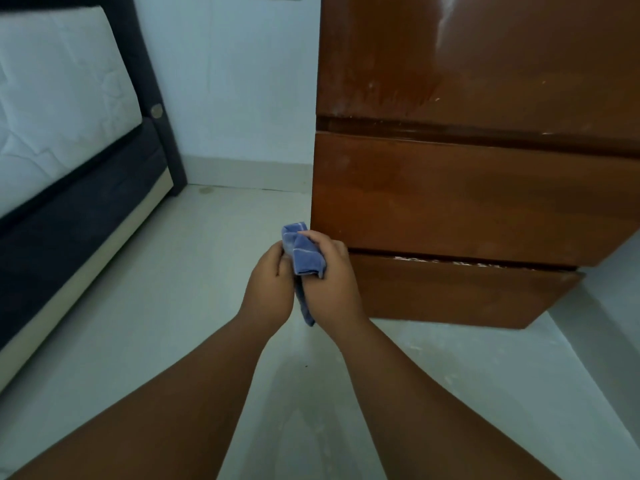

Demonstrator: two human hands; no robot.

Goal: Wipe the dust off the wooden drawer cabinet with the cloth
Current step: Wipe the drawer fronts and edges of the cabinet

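Note:
The wooden drawer cabinet (467,188) fills the right half of the view, brown and glossy, with pale dust streaks on its upper front. Its lowest drawer (450,292) stands slightly pulled out. A bunched blue cloth (304,258) sits between both hands, just left of the cabinet's lower left corner. My left hand (270,289) grips its left side. My right hand (332,282) closes over its right side, with a strip of cloth hanging down between the palms. The cloth does not touch the cabinet.
A bed with a white mattress (59,98) and dark frame (79,216) runs along the left. A pale wall (235,81) with a skirting board stands behind. Light floor tiles (173,323) lie between bed and cabinet.

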